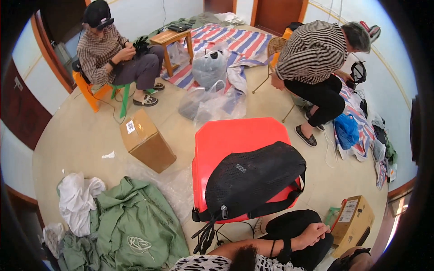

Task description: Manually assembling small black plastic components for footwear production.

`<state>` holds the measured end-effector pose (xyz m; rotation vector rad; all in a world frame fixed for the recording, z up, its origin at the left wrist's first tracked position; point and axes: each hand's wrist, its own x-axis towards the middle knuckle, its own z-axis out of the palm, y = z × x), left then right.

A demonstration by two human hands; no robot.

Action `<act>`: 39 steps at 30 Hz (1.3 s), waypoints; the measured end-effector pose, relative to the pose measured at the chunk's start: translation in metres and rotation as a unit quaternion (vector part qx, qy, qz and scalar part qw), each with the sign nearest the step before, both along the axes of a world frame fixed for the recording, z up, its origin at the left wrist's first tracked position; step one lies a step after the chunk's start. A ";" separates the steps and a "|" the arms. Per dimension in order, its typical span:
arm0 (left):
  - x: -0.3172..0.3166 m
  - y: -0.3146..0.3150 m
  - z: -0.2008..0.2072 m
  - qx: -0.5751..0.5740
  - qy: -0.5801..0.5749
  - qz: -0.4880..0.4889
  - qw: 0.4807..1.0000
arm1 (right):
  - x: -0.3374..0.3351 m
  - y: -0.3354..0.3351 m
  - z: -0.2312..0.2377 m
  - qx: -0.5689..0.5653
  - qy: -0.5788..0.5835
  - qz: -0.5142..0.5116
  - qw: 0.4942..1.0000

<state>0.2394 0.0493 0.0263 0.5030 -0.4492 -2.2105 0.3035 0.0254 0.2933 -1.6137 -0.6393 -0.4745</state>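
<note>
My left hand (pixel 314 235) lies over my black-trousered leg with its fingers curled closed. No object shows in it. A dark band sits round that wrist. At the lower right, part of my right arm (pixel 359 260) shows with a black strap; its fingers cannot be made out. In front of me a black mesh bag (pixel 255 176) with a zipper and a strap lies on a red plastic stool (pixel 239 131), apart from my hands. Dark cords (pixel 205 237) hang down from its near end.
An open cardboard box (pixel 355 221) stands right of my legs, a closed carton (pixel 148 142) beyond the stool at left. Green cloth (pixel 135 221) and white cloth (pixel 79 203) are heaped left. Two seated people, plastic bags (pixel 210 67), a wooden stool (pixel 169 40) and striped sheeting (pixel 226 34) are farther off.
</note>
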 end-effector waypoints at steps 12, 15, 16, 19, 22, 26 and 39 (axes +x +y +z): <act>0.012 -0.002 0.008 -0.001 -0.033 0.004 0.999 | 0.031 -0.019 -0.006 -0.005 0.070 0.000 0.998; 0.010 -0.002 0.004 0.023 -0.009 0.006 1.000 | 0.031 -0.018 -0.005 -0.011 0.080 -0.018 0.997; 0.010 -0.002 0.003 0.023 -0.010 0.002 1.000 | 0.031 -0.017 -0.006 -0.013 0.084 -0.026 0.996; 0.011 0.000 0.003 0.035 0.004 0.018 0.999 | 0.028 -0.013 -0.005 -0.019 0.092 -0.049 0.994; 0.013 0.002 0.003 0.024 0.000 0.036 0.999 | 0.025 -0.008 -0.001 -0.026 0.098 -0.070 0.992; 0.021 0.003 0.012 0.054 0.013 0.028 0.998 | 0.018 0.001 0.005 -0.032 0.103 -0.096 0.990; 0.025 0.010 0.015 0.028 -0.014 -0.018 0.999 | -0.033 0.048 -0.021 0.131 0.049 -0.335 0.932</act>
